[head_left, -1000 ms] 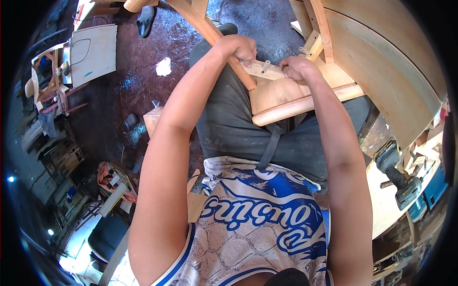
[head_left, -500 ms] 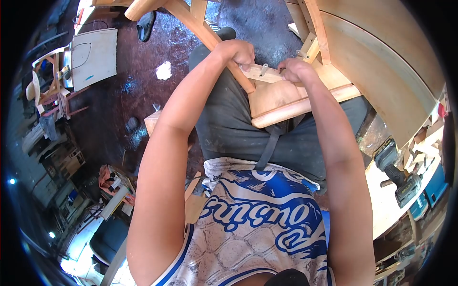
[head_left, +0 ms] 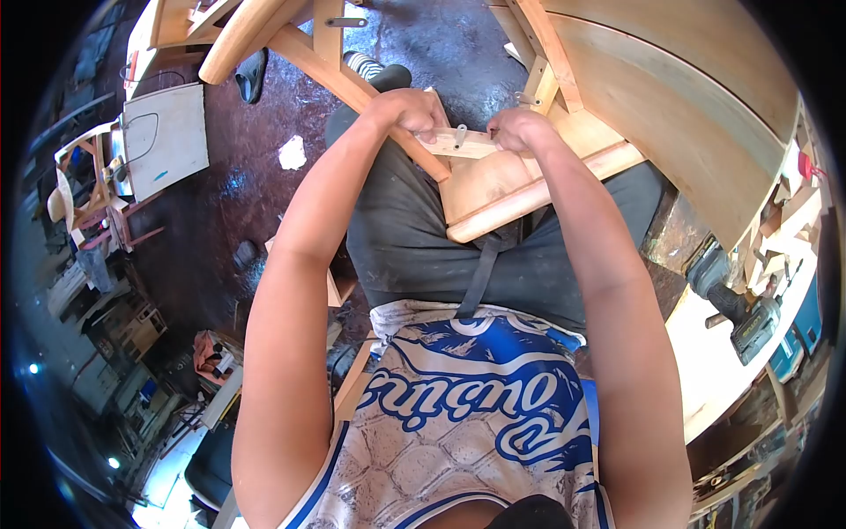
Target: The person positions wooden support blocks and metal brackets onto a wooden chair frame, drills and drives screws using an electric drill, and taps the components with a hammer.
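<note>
A wooden chair-like frame [head_left: 493,192] rests across my lap, with a pale wooden strip [head_left: 476,146] along its inner side. My left hand [head_left: 412,113] is closed at the left end of this strip, beside a slanting wooden leg [head_left: 423,157]. The right end of the strip is in the curled fingers of my right hand [head_left: 522,132]. Between my hands, a small metal bracket [head_left: 460,136] sticks up from the strip. Another metal bracket [head_left: 527,99] shows just beyond my right hand. My fingertips are partly hidden.
A large curved wooden panel [head_left: 670,123] stands on the right. A cordless drill [head_left: 745,322] lies on a bright work surface at the lower right. A sandal [head_left: 251,78] and a white scrap [head_left: 293,152] are on the dark floor. A grey board [head_left: 166,141] leans at the left.
The view has shifted slightly, so my hands and the frame appear further left. More of the upper wooden parts, with a metal plate, shows. Both hands keep their places on the strip.
</note>
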{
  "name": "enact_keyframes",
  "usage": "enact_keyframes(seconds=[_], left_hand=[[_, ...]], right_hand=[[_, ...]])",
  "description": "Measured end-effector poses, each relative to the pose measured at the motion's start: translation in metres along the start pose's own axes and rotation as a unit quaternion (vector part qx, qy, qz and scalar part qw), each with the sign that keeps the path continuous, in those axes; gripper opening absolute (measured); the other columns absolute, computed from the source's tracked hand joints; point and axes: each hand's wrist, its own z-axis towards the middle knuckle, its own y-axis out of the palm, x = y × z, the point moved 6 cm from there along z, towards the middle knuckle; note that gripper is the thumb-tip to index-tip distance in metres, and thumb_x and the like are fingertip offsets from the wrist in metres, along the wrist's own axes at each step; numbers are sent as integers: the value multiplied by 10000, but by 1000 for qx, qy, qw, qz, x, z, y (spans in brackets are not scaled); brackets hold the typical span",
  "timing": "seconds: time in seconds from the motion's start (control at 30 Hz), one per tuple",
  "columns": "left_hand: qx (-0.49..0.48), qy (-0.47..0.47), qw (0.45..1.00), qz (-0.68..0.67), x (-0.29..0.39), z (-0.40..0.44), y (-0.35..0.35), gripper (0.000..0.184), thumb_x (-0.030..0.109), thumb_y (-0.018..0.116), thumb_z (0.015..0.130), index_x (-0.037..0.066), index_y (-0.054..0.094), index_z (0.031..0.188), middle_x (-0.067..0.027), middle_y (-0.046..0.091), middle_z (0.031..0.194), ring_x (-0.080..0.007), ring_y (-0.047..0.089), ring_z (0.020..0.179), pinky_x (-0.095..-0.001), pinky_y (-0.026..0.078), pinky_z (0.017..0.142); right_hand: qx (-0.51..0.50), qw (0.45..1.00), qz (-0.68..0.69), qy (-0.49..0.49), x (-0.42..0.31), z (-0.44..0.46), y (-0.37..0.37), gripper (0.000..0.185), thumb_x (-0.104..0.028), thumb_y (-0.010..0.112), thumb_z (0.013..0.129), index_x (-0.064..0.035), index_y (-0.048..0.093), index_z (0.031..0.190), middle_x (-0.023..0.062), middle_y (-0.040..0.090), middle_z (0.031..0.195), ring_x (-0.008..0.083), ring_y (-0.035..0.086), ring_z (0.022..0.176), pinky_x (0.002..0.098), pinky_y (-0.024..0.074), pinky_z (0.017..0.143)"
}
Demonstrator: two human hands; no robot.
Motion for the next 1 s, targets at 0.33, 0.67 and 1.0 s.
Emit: enact_keyframes(seconds=[0.33,0.67,1.0], left_hand=[[23,11,1000,-5,-5,3,2,450,191,799,740,73,737,1169,-155,749,1059,-307,694,993,-396,519,869],[7,-16,1000,12,-1,1,2,470,193,805,725,141,749,1189,-135,732,1174,-290,679,1100,-384,515,940],[20,3,999,36,0,0,2,495,220,812,733,76,728,1199,-158,739,1120,-326,681,1061,-393,513,927]], right_hand=[[18,1000,-4,-7,2,4,1,409,-92,646,844,-161,678,1246,92,690,1258,331,642,1156,413,524,970],[33,999,-30,-10,5,10,5,359,-172,650,889,-166,666,1248,72,690,1259,321,654,1127,402,529,964],[46,998,-40,8,-2,-9,-4,363,-219,626,934,-174,649,1293,49,679,1294,296,648,1165,376,522,991]])
